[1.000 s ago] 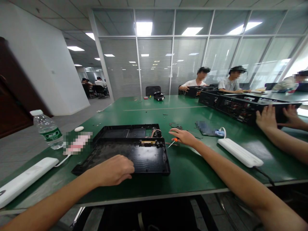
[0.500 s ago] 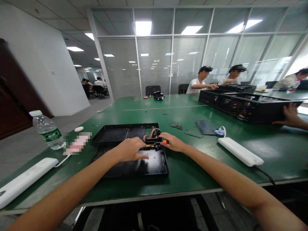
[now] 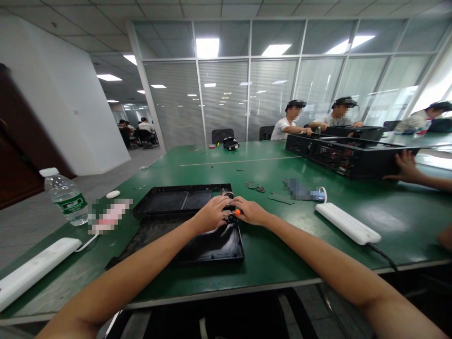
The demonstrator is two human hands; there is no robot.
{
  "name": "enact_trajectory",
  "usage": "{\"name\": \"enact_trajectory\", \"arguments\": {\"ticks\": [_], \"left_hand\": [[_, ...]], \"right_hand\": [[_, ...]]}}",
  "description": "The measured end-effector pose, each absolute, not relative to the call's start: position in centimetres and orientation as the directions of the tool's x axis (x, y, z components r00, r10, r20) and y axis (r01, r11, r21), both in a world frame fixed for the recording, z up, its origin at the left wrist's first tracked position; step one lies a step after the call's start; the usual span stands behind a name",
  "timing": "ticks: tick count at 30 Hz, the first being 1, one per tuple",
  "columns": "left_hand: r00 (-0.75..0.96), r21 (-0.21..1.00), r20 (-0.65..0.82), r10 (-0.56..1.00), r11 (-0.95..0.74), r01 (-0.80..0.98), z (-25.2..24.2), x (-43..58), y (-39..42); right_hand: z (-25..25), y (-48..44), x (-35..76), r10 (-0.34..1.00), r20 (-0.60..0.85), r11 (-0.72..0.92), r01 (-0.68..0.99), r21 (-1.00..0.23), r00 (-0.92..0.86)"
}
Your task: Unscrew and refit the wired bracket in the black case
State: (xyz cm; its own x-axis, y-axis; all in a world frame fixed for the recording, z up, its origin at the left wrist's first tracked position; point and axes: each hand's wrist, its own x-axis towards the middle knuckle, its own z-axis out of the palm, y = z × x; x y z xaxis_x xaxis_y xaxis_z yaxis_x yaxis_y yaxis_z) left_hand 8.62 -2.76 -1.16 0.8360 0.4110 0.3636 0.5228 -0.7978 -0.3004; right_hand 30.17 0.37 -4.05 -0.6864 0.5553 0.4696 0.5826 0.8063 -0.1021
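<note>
A black plastic casing [image 3: 226, 252] lies opened out in two shallow halves before me, its far half [image 3: 165, 200] divided into compartments. At the right end of the casing, my right hand [image 3: 252, 212] is closed around a small screwdriver [image 3: 238, 212] with an orange handle, its shaft pointing left. My left hand [image 3: 212, 214] is beside it, fingers curled over the small mechanism at that end, close to the right fingertips. What the left fingers grip is hidden. A bit of wiring [image 3: 228, 193] shows just beyond both hands.
Small dark loose parts [image 3: 254, 187] and a thin metal strip [image 3: 280, 198] lie right of the casing. Power strips [image 3: 348, 223] flank it, with a water bottle [image 3: 68, 200] at left. Another person's hand [image 3: 406, 167] touches a black computer case [image 3: 370, 162]; co-workers sit behind it.
My left hand has moved right, from above the near casing half to the mechanism, and its fingers have closed. My right hand keeps the screwdriver. The view has shifted slightly.
</note>
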Motion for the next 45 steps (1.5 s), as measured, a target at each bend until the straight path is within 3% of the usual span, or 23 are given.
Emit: {"name": "enact_trajectory", "arguments": {"ticks": [3, 9, 18, 27, 39, 42, 45], "left_hand": [[0.885, -0.251, 0.339, 0.320, -0.875, 0.413, -1.7, 8.5, -2.2], [0.864, -0.158, 0.361, 0.350, -0.891, 0.427, -2.3, 8.8, -1.7], [0.883, -0.104, 0.332, 0.332, -0.918, 0.384, -1.9, 8.5, -1.5], [0.804, 0.024, 0.470, 0.365, -0.915, 0.402, -2.4, 9.3, -1.9], [0.801, 0.039, 0.453, 0.392, -0.906, 0.421, -3.5, 9.8, -1.0], [0.800, 0.069, 0.446, 0.400, -0.907, 0.415, -3.4, 9.8, -1.1], [0.811, 0.107, 0.431, 0.395, -0.915, 0.389, -3.3, 9.8, -1.1]], "right_hand": [[-3.6, 0.6, 30.8, 0.496, 0.560, 0.842, 0.524, -0.125, -0.664], [-2.7, 1.3, 32.6, 0.464, 0.720, 0.848, 0.494, -0.192, -0.516], [-2.5, 1.0, 32.9, 0.459, 0.649, 0.851, 0.510, -0.126, -0.606], [-2.4, 1.2, 33.0, 0.453, 0.701, 0.863, 0.467, -0.191, -0.551], [-2.4, 1.5, 33.1, 0.489, 0.685, 0.844, 0.491, -0.215, -0.540], [-2.5, 1.6, 33.2, 0.570, 0.657, 0.799, 0.518, -0.304, -0.493], [-2.3, 1.9, 33.6, 0.704, 0.564, 0.710, 0.420, -0.565, -0.432]]}}
